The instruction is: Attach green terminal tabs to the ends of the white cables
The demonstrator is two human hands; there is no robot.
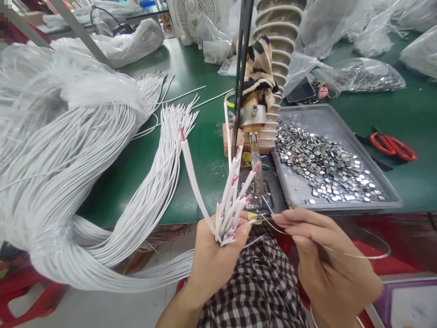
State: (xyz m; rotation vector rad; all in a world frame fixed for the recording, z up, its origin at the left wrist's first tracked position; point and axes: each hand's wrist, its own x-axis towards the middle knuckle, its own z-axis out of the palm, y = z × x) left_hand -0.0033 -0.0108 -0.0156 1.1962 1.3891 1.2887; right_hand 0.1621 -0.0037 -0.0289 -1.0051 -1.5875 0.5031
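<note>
My left hand (216, 255) is closed around a bunch of white sleeved wires (228, 209) with red tips. Yellow tape (253, 217) shows at its fingertips beside a small wire end. My right hand (324, 255) pinches a thin silvery wire (276, 228), which loops back over the hand. The fingers of both hands are close together just below the pointed tip of a soldering iron (256, 168), which hangs tip down. A long bundle of white wires (146, 196) curves from the left towards my left wrist.
A clear tray (341, 119) of small metal pieces (324, 159) stands on the green table (211, 136). Red-handled scissors (392, 146) lie at its right. A ribbed hose (280, 45) rises behind the iron. A phone (300, 91), plastic bags (365, 75) and a fan (196, 18) are farther back.
</note>
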